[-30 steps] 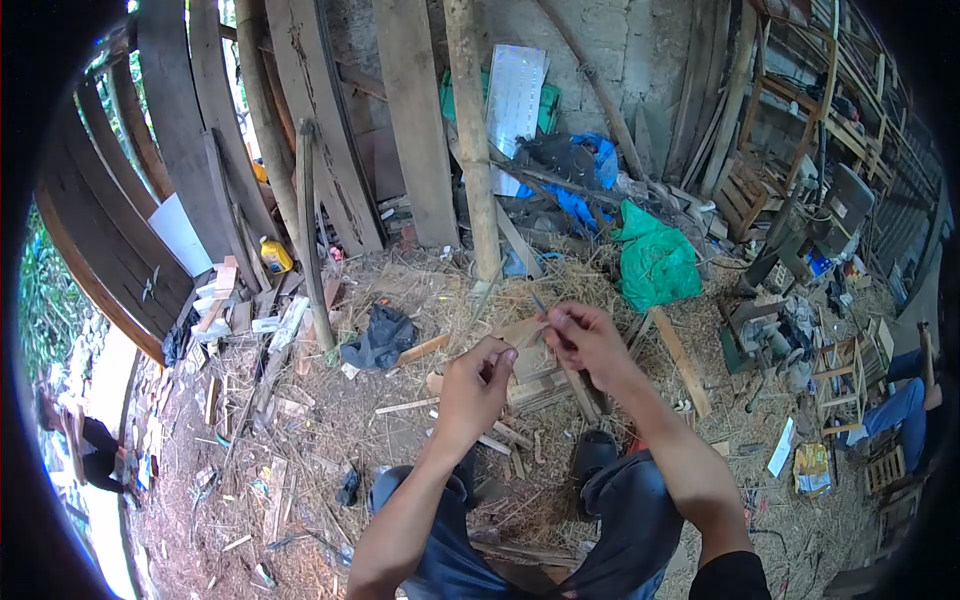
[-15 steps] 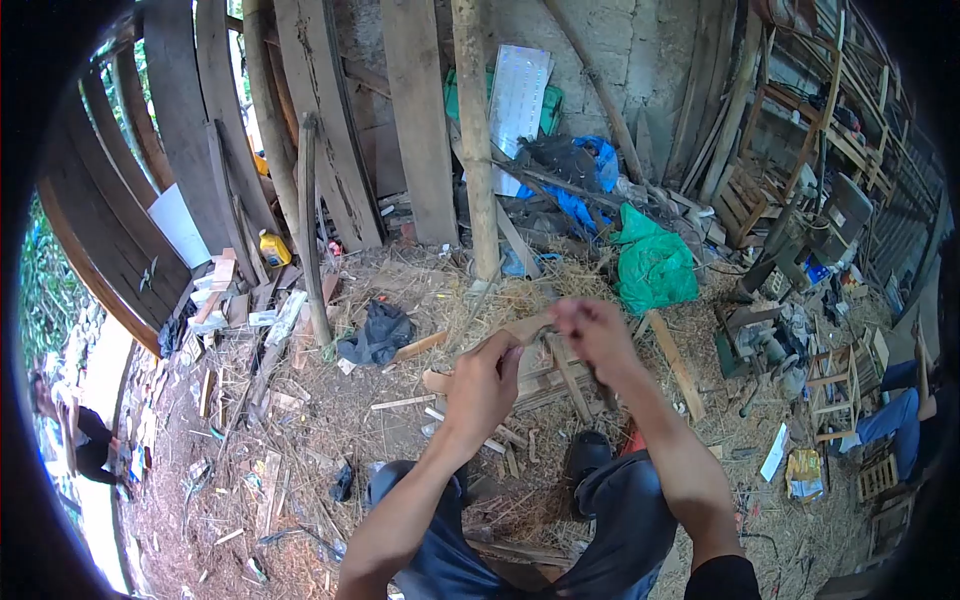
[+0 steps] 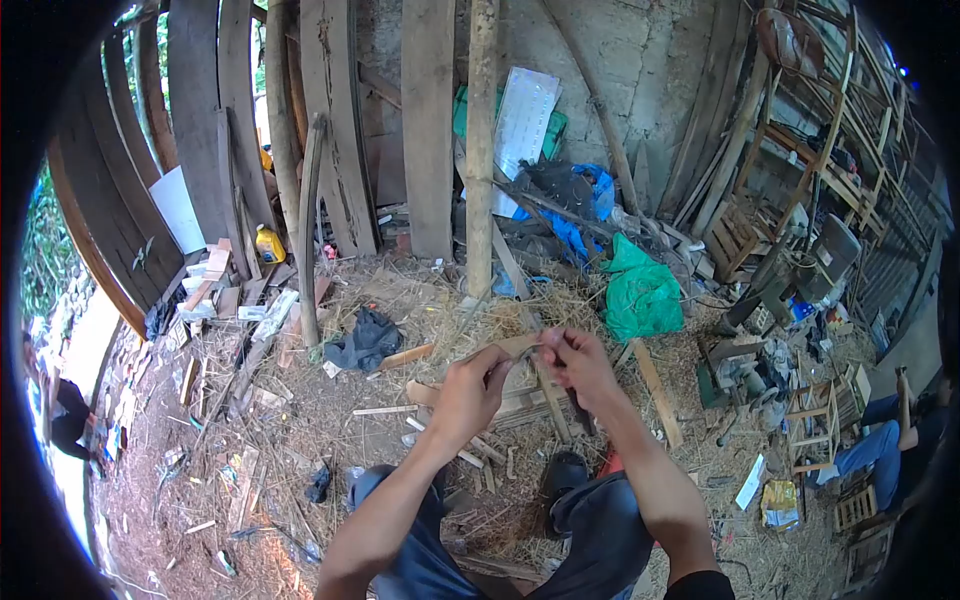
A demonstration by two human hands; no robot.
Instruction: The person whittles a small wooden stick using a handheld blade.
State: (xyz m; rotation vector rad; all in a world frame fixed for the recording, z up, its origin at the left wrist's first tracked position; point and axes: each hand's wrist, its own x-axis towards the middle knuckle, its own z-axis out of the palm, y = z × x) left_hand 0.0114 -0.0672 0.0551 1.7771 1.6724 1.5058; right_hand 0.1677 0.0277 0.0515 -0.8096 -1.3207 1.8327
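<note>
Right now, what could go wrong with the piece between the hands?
Likely risks:
1. The pale strip is held in mid-air between the left hand and right hand, with no bench under it, so it may twist or slip.
2. If dropped, it could get lost in the straw and scraps.
3. The long stick ends near the shoe, a possible trip.

Beyond the fingers (image 3: pixel 568 349) and rightward, a green sack (image 3: pixel 645 298) is being bordered by straw (image 3: pixel 572 302); leftward, a crumpled black bag (image 3: pixel 365 340) is being borne by the ground (image 3: pixel 388 436). Farther beyond, apparently, blue sheeting (image 3: pixel 570 238) is being partly covered by dark material (image 3: pixel 552 186).
</note>
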